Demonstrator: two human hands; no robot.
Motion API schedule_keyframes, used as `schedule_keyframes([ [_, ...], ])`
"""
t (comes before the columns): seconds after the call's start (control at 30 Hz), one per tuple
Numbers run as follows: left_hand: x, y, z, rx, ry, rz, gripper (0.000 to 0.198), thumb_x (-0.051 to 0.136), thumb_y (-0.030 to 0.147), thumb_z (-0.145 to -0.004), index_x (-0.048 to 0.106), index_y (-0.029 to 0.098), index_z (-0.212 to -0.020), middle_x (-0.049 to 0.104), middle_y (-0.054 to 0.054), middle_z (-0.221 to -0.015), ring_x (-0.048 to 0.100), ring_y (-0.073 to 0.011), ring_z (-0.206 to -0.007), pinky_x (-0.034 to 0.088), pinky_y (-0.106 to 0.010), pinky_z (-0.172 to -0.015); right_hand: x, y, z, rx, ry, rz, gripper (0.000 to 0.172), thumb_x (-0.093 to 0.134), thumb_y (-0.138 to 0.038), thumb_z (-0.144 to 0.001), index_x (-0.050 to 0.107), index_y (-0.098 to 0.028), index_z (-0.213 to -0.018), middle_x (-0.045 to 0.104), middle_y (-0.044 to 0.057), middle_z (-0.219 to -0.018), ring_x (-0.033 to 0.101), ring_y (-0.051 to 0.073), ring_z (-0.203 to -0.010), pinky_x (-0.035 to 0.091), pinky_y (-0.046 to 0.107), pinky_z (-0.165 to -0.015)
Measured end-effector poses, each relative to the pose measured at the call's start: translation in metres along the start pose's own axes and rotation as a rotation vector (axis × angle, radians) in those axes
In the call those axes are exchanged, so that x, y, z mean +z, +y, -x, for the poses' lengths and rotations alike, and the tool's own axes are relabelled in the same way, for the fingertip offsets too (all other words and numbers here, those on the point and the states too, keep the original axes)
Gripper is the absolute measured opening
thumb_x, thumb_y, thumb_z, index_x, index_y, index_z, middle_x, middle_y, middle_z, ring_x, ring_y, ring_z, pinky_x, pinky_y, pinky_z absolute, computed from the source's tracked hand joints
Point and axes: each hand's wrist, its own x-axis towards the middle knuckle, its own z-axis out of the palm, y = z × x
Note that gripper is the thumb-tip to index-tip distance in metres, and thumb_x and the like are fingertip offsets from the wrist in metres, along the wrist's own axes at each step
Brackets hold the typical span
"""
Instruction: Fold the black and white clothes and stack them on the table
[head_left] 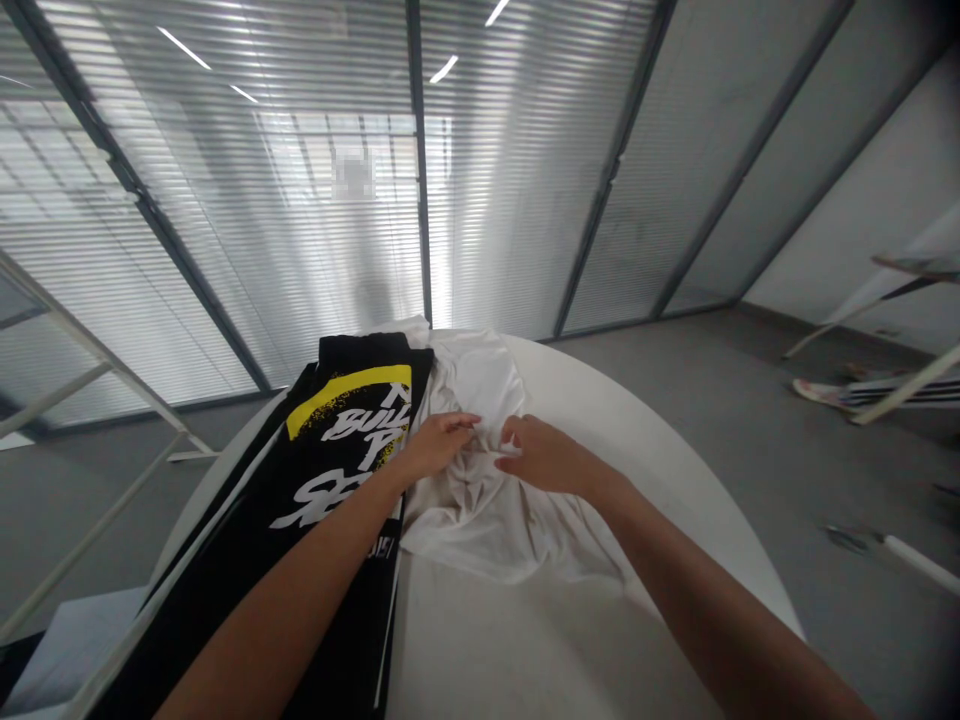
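A crumpled white cloth garment lies across the round table, bunched up between my two hands. My left hand rests at the left side of the bunch, its fingers loosely bent and apart over the fabric. Opposite it, my right hand has its thumb and curled fingers apart, with a gap between them at the cloth. Whether either hand pinches a fold is hard to see. Left of the white cloth lies a black garment with white lettering and a yellow arc, partly covered by my left forearm.
The white round table has a curved edge on the right. Behind it stands a glass partition with blinds. A pale metal frame is at the left. Shoes and furniture legs stand on the grey floor at right.
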Motion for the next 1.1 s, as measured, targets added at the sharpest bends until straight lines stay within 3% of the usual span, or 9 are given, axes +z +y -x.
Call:
schedule_keyframes([
  [0.13,0.001,-0.005,-0.004,-0.027,0.057,0.309,0.035,0.058,0.023,-0.079,0.069,0.011,-0.110,0.072,-0.009,-0.101,0.067,-0.0200,-0.092,0.047,-0.035,-0.092,-0.004,0.005,0.008,0.073,-0.095,0.250,0.028,0.060,-0.032,-0.081,0.060,-0.020,-0.107,0.065,0.013,-0.109,0.063,0.028,-0.096,0.044,0.033,-0.076],
  [0.23,0.004,-0.003,-0.003,-0.044,0.030,0.612,0.041,0.063,0.024,-0.078,0.064,0.010,-0.117,0.067,-0.012,-0.111,0.068,-0.0198,-0.093,0.048,-0.038,-0.094,-0.007,0.011,0.002,-0.036,-0.110,0.176,0.022,0.050,-0.025,-0.087,0.062,-0.020,-0.105,0.067,0.011,-0.110,0.062,0.026,-0.100,0.043,0.032,-0.081],
  [0.33,0.007,0.003,0.003,-0.060,-0.051,0.750,0.059,0.067,0.021,-0.077,0.050,0.020,-0.134,0.062,-0.011,-0.122,0.069,-0.0184,-0.091,0.050,-0.040,-0.092,-0.010,0.011,-0.005,-0.093,-0.010,0.011,0.022,0.047,-0.028,-0.089,0.062,-0.018,-0.102,0.068,0.010,-0.108,0.062,0.022,-0.097,0.041,0.029,-0.080],
  [0.47,0.010,0.012,0.011,-0.117,-0.236,0.730,0.076,0.065,0.023,-0.081,0.030,0.031,-0.147,0.067,-0.007,-0.110,0.070,-0.0185,-0.089,0.051,-0.039,-0.088,-0.014,0.006,-0.011,-0.063,0.071,-0.175,0.024,0.044,-0.034,-0.090,0.060,-0.018,-0.081,0.067,0.004,-0.078,0.059,0.017,-0.071,0.038,0.026,-0.062],
  [0.57,0.011,0.014,0.012,-0.087,-0.292,0.717,0.067,0.064,0.025,-0.082,0.038,0.026,-0.144,0.070,-0.007,-0.098,0.070,-0.0192,-0.090,0.051,-0.037,-0.085,-0.016,0.001,-0.010,-0.086,0.087,-0.308,0.030,0.041,-0.036,-0.091,0.060,-0.018,-0.077,0.064,0.002,-0.072,0.057,0.016,-0.068,0.037,0.026,-0.061],
  [0.7,0.012,0.014,0.008,-0.086,-0.189,0.700,0.040,0.066,0.025,-0.077,0.061,0.014,-0.114,0.071,-0.006,-0.085,0.069,-0.0155,-0.073,0.053,-0.032,-0.077,-0.021,-0.001,-0.007,-0.207,-0.036,-0.404,0.033,0.041,-0.040,-0.091,0.065,-0.017,-0.088,0.066,0.003,-0.081,0.059,0.018,-0.076,0.041,0.027,-0.069],
  [0.8,0.012,0.013,0.004,-0.113,-0.108,0.685,0.024,0.065,0.022,-0.074,0.062,0.013,-0.096,0.068,-0.002,-0.075,0.068,-0.0144,-0.067,0.054,-0.032,-0.076,-0.025,0.003,-0.002,-0.218,-0.116,-0.295,0.034,0.044,-0.044,-0.090,0.064,-0.017,-0.091,0.068,0.005,-0.086,0.059,0.020,-0.079,0.042,0.029,-0.071],
  [0.97,0.011,0.011,0.002,-0.094,-0.029,0.696,0.016,0.061,0.020,-0.075,0.057,0.014,-0.089,0.064,0.000,-0.075,0.067,-0.0150,-0.070,0.055,-0.034,-0.076,-0.024,0.015,0.004,-0.138,-0.263,-0.051,0.033,0.058,-0.046,-0.081,0.061,-0.020,-0.102,0.067,0.010,-0.105,0.062,0.026,-0.092,0.043,0.032,-0.076],
  [1.1,0.012,-0.003,0.000,-0.040,-0.048,0.479,0.017,0.060,0.021,-0.076,0.056,0.017,-0.092,0.063,0.000,-0.080,0.065,-0.0144,-0.077,0.052,-0.031,-0.079,-0.013,0.024,0.002,-0.101,-0.331,0.075,0.055,0.070,-0.041,-0.069,0.055,-0.020,-0.117,0.065,0.012,-0.115,0.062,0.030,-0.101,0.045,0.034,-0.081],
])
